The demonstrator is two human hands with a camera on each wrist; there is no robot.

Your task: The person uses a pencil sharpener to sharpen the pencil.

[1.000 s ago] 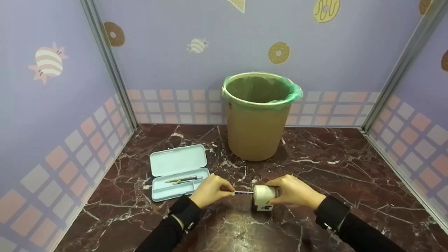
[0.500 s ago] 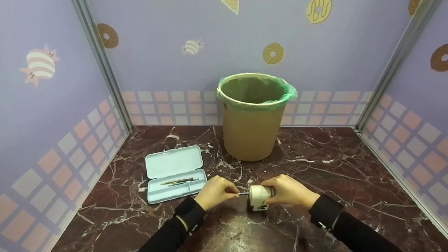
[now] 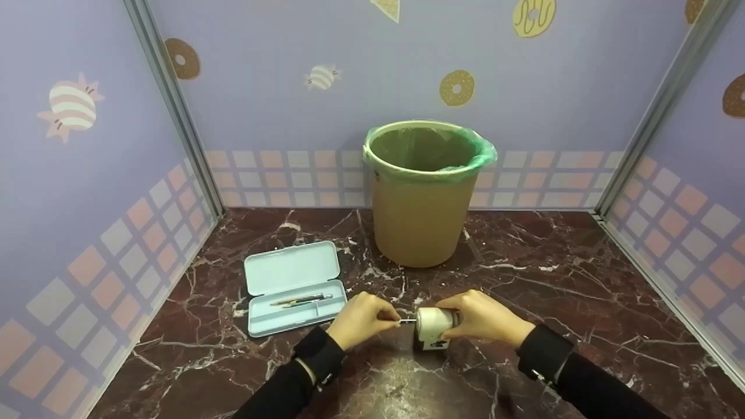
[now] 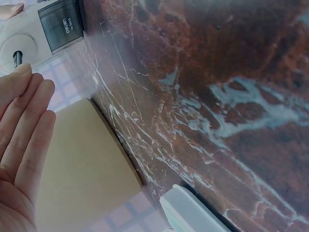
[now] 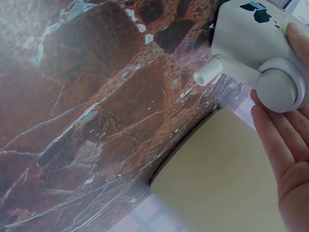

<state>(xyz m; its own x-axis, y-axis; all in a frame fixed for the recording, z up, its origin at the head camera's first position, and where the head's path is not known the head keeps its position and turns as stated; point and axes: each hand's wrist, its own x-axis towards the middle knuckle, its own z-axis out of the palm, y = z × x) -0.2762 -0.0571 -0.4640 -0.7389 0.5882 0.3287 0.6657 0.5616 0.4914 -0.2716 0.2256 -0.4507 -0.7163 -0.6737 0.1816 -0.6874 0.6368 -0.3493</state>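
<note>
In the head view a cream pencil sharpener (image 3: pixel 429 327) stands on the dark marble tabletop (image 3: pixel 547 326). My left hand (image 3: pixel 364 319) pinches a thin pencil (image 3: pixel 408 321) between thumb and fingertips, and its far end sits inside the sharpener's round front hole. Only a short length shows between hand and hole. From the other side, my right hand (image 3: pixel 484 317) grips the sharpener's body, thumb low and fingers over the top. The right wrist view shows its white crank (image 5: pixel 239 71) with the handle knob (image 5: pixel 208 71) sticking out, no fingers on that knob. A dark see-through drawer (image 4: pixel 62 23) fills the lower front.
Left of the hands lies an open light-blue pencil case (image 3: pixel 291 269) with several pencils (image 3: pixel 300 301) in its tray. A tan bin (image 3: pixel 422 224) with a green liner (image 3: pixel 486 154) stands behind the sharpener. Patterned walls (image 3: pixel 262 105) enclose the back and sides.
My left hand has moved right, closer to the sharpener, and less of the pencil shows between them. The right hand keeps its grip on the sharpener. The head view has shifted slightly.
</note>
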